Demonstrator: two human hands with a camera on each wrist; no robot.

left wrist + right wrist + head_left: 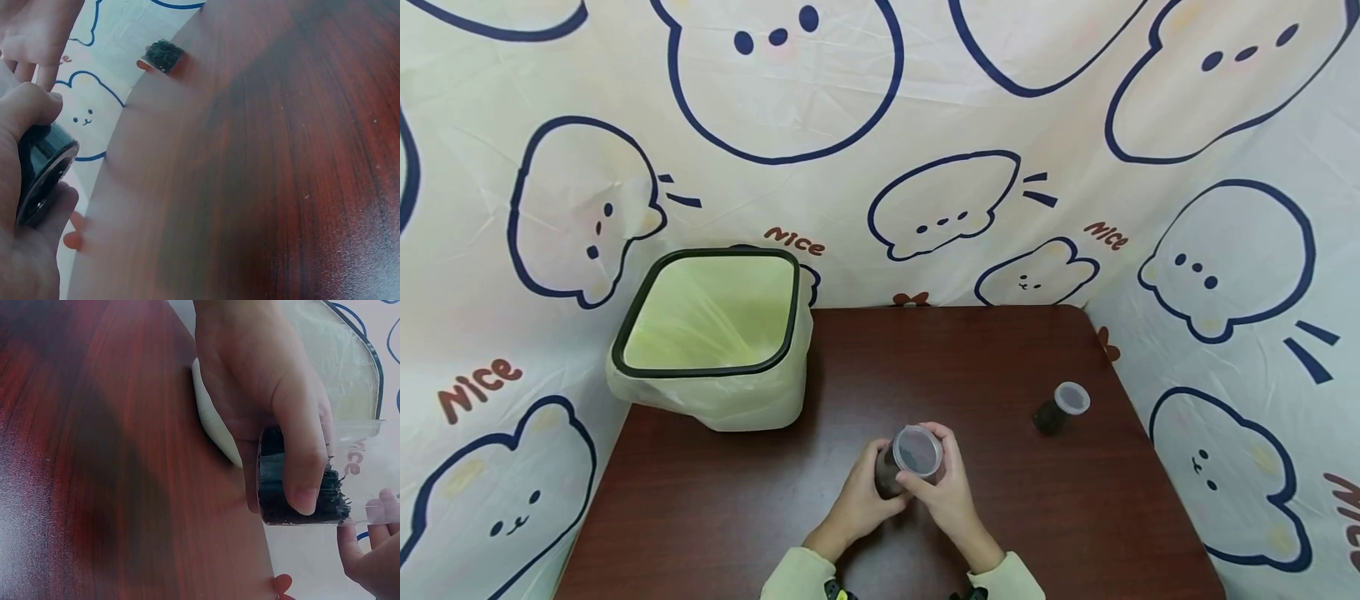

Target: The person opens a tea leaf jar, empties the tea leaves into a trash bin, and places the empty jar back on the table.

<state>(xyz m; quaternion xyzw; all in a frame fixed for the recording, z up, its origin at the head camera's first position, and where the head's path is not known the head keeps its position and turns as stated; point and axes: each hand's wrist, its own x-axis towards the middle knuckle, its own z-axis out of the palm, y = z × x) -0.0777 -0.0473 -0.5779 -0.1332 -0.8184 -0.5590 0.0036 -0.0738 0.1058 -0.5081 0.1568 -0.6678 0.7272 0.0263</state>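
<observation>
A cloth printed with cartoon bears hangs behind a dark wooden table point(1000, 517). Near the table's front edge, the left hand point(857, 500) curls round the body of a small clear jar point(904, 462) of dark bits, while the right hand point(947, 492) pinches its lid point(917, 450). A second jar point(1060, 407) lies near the right edge, and a lined bin point(715, 333) stands at the far left corner.

Head view high, looking down at table point(1075, 517); wrist views close, skimming tabletop; all share held jar point(906, 462).
</observation>
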